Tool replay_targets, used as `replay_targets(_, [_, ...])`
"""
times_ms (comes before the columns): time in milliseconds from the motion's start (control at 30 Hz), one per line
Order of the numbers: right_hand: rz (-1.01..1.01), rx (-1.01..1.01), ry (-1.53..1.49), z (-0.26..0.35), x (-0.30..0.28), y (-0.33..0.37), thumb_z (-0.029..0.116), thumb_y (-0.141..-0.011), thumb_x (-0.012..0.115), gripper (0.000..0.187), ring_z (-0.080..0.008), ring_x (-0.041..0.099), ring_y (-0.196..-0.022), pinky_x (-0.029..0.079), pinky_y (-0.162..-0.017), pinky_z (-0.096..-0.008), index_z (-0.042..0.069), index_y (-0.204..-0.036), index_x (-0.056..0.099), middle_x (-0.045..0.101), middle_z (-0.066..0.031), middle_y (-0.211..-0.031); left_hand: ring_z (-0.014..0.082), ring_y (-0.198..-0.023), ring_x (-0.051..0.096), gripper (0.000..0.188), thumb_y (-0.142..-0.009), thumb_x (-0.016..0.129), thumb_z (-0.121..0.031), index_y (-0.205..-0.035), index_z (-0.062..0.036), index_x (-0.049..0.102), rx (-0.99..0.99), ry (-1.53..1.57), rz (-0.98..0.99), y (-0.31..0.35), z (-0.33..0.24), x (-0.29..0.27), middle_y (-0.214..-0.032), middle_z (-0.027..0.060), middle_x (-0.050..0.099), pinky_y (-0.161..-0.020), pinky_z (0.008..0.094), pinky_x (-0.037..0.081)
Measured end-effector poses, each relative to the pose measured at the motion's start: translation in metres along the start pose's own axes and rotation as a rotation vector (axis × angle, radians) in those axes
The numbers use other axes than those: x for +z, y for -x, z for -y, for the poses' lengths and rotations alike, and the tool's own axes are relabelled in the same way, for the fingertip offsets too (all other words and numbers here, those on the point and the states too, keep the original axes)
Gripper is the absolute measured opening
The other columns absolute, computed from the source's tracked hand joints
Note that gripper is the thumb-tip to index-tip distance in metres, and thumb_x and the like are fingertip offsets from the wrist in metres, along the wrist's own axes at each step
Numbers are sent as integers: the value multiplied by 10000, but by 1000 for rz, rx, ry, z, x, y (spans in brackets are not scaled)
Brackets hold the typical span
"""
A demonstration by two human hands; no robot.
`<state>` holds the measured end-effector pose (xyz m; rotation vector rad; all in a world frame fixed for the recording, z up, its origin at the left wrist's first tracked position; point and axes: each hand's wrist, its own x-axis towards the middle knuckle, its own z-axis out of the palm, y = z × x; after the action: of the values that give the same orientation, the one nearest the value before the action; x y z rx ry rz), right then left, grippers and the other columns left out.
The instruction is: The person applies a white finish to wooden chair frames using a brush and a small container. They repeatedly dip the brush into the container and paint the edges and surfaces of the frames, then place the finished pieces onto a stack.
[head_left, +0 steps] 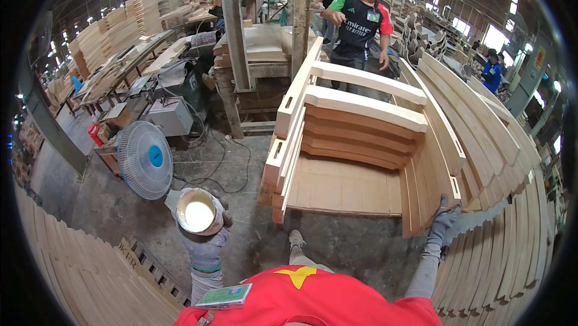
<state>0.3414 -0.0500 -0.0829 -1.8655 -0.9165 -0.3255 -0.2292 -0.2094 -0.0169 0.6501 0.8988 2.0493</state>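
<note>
My left hand (208, 249), in a grey glove, holds up a round pot (218, 212) with pale creamy liquid inside; its fingers wrap the pot's side. A flat grey piece (173, 199) sticks out at the pot's left rim. My right hand (444, 222), also gloved, grips the near end of a pale wooden frame (447, 139) at the right of a stack. The stacked frames have slotted side posts (291, 103) and curved crossrails (367, 108). Part of my right hand's grip is hidden by the wood.
A floor fan (145, 160) stands at the left, near a grey metal box (171, 116) and loose cables (232, 188). Curved boards (487, 127) lean at the right; more wood (78, 266) is piled lower left. A person (359, 25) stands beyond the frames.
</note>
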Motion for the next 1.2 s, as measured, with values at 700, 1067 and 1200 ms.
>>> replay_targets(700, [1,56,134,-11,7,-1,544,-701,690,875,-386,477,-1114,377,-951,-394,-113,-1219,432,487,-279,-1216,318,-913,593,478,-878,475,-320,-1249,-36,375,-331,202,231,-17,-2,38,-1111,183,527,-690,460,552])
replay_targets(1067, [236,-39,33,-10,-34,-8,349,-763,711,611,-239,539,-980,429,-851,-333,-73,-1149,496,564,-184,-1107,242,-897,579,573,-727,634,42,-1243,-30,394,167,-654,313,-29,6,76,-1097,128,529,-688,389,549])
replay_targets(1200, [222,-80,-244,30,-56,11,243,-788,690,487,-195,548,-989,442,-823,-319,-55,-1131,513,585,-151,-1071,211,-976,563,680,-643,724,-46,-1251,-43,421,409,-1148,320,-53,31,34,-1131,103,541,-768,358,509])
